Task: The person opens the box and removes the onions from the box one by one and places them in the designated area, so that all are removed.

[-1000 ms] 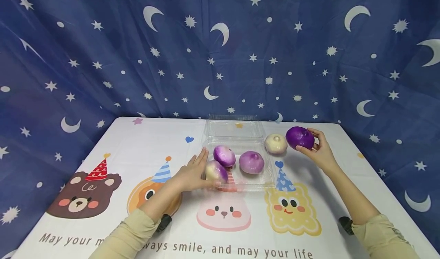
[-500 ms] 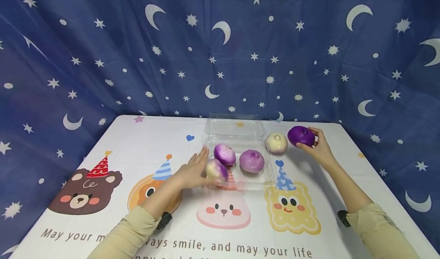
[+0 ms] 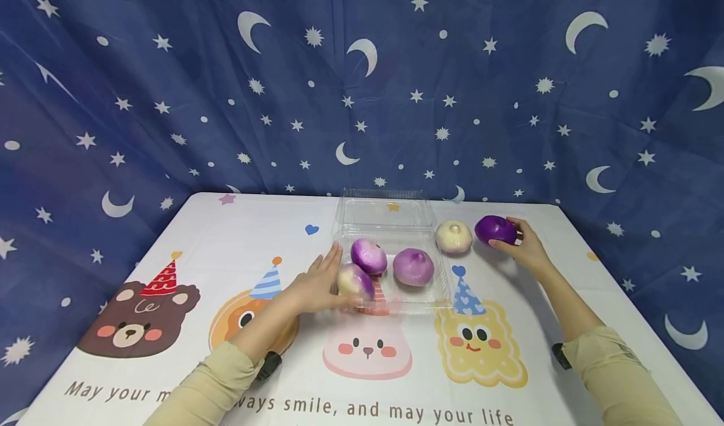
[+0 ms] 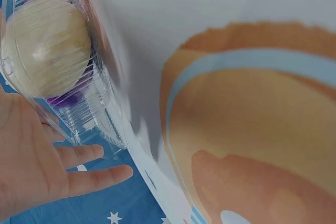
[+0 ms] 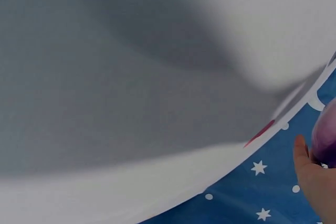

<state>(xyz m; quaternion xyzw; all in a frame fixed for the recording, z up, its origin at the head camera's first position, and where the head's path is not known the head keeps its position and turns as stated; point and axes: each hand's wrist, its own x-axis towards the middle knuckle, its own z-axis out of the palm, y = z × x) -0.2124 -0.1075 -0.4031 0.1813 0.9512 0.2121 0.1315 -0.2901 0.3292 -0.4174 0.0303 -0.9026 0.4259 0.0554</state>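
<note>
A clear plastic clamshell box stands with its lid folded back. Inside it sit a purple-and-white onion, a white onion with a purple side and a lilac onion. My left hand rests along the box's left side, thumb at the front corner; the left wrist view shows its fingers straight beside the plastic wall. At the right, my right hand holds a dark purple onion between thumb and fingers. Only part of that onion shows in the right wrist view.
A cream-white onion lies just right of the box, between it and the held onion. The table has a white cloth printed with cartoon figures. A blue star-patterned curtain hangs behind its back edge.
My right hand has lowered the dark purple onion slightly towards the table and a little to the right. The left hand and the box have stayed in place.
</note>
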